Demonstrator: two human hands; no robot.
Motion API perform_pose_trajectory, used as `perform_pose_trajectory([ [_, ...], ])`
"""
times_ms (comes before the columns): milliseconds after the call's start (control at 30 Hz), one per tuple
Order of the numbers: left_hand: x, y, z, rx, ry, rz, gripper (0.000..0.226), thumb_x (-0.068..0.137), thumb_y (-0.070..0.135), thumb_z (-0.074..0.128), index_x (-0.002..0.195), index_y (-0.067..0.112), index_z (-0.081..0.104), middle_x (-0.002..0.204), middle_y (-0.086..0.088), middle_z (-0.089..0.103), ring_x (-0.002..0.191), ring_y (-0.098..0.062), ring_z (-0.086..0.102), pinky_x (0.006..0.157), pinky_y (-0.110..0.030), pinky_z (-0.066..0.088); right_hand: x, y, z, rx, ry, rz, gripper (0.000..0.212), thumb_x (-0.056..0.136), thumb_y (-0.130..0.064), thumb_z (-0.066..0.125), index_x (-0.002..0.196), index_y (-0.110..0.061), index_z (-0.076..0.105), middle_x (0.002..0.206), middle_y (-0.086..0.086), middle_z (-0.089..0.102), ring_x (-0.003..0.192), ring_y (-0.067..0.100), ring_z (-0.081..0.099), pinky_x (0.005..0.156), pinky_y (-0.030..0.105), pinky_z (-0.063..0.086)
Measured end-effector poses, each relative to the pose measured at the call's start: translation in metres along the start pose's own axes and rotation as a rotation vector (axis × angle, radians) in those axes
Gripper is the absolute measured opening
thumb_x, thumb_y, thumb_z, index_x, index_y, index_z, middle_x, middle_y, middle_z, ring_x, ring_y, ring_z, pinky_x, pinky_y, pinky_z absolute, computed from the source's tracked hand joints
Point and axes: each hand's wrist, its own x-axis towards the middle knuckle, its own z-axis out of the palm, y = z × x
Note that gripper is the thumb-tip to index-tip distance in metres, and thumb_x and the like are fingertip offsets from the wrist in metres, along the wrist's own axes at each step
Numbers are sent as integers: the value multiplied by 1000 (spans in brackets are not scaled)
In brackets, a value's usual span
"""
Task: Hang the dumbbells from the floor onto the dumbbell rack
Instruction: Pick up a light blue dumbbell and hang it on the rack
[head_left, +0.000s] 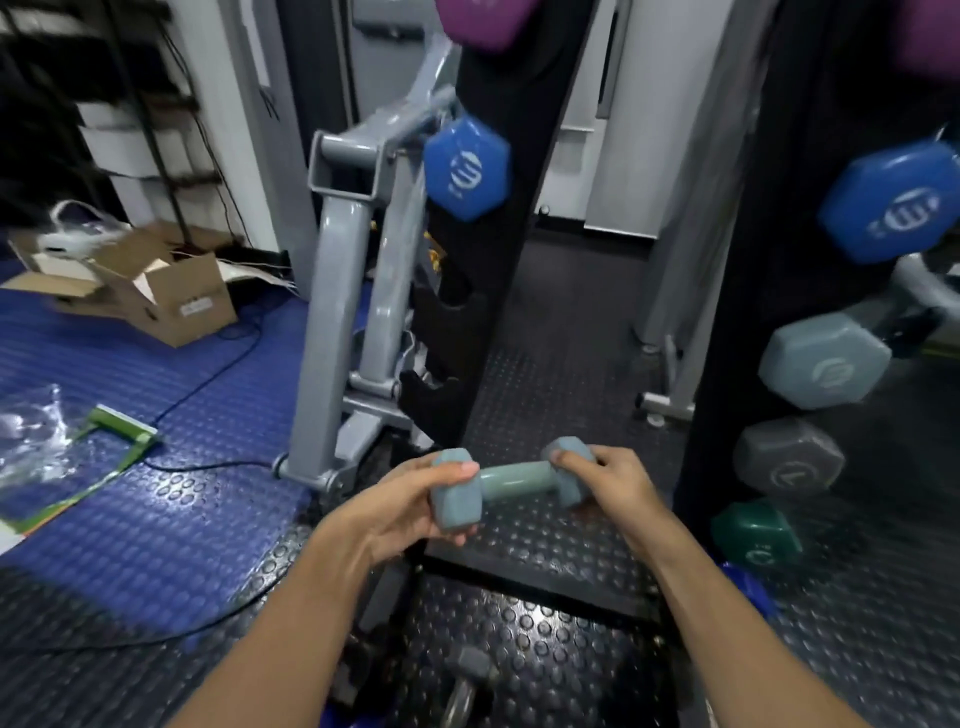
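Currently holding pale blue-grey dumbbell (511, 480) level in both hands, above studded floor (545, 545), in front of black rack (483, 291). My left hand (410, 512) wraps near end, thumb on top; my right hand (613, 480) grips far end. Rack's left post carries blue dumbbell (466, 167), two empty notches below. Right post (737, 312) holds blue, pale, grey, green weights. Cardboard box (156, 291) well left.
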Motion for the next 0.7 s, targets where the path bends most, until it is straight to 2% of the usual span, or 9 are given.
perform_pose_trajectory([
  [167, -38, 32, 4, -39, 111, 126, 62, 54, 23, 91, 108, 7, 65, 105, -21, 66, 90, -36, 66, 69, -48, 61, -10, -54, 9, -3, -71, -122, 21, 89, -37, 77, 90, -16, 81, 93, 16, 76, 69, 14, 66, 55, 26, 54],
  [233, -53, 44, 8, -88, 176, 182, 60, 48, 21, 89, 102, 8, 66, 99, -19, 66, 89, -35, 65, 66, -46, 61, -14, -74, 11, -4, -98, -164, 22, 88, -40, 78, 89, -18, 81, 90, 12, 76, 71, 12, 66, 61, 29, 55],
  [300, -68, 56, 11, -111, 221, 238, 52, 46, 23, 87, 93, 8, 69, 87, -15, 68, 80, -29, 64, 60, -41, 60, -18, -91, 13, 18, -156, -178, 25, 87, -43, 78, 91, -18, 82, 88, 7, 76, 72, 11, 68, 66, 35, 57],
  [367, -83, 69, 11, -104, 249, 294, 49, 46, 26, 87, 90, 8, 71, 83, -13, 69, 73, -25, 66, 58, -36, 57, -22, -106, 19, 94, -238, -193, 28, 89, -41, 77, 103, -17, 80, 96, 5, 77, 78, 12, 72, 66, 32, 58],
  [467, -105, 87, 8, -138, 310, 369, 48, 43, 26, 85, 87, 9, 73, 78, -11, 69, 63, -19, 67, 61, -34, 53, -24, -124, 30, 272, -299, -190, 37, 93, -41, 71, 124, -21, 71, 116, 2, 76, 103, 18, 74, 74, 30, 60],
  [600, -129, 105, -3, -204, 408, 500, 44, 44, 27, 85, 83, 14, 69, 77, -7, 64, 66, -18, 62, 60, -32, 53, -12, -142, 36, 314, -132, -195, 34, 99, -46, 63, 124, -23, 68, 120, -1, 73, 108, 17, 72, 92, 40, 60],
  [700, -139, 116, -8, -253, 455, 621, 31, 57, 17, 82, 84, 15, 68, 77, -2, 65, 70, -15, 63, 59, -31, 56, -1, -152, 39, 201, -12, -277, 51, 99, -47, 61, 145, -24, 55, 137, -7, 64, 121, 11, 63, 108, 43, 51],
])
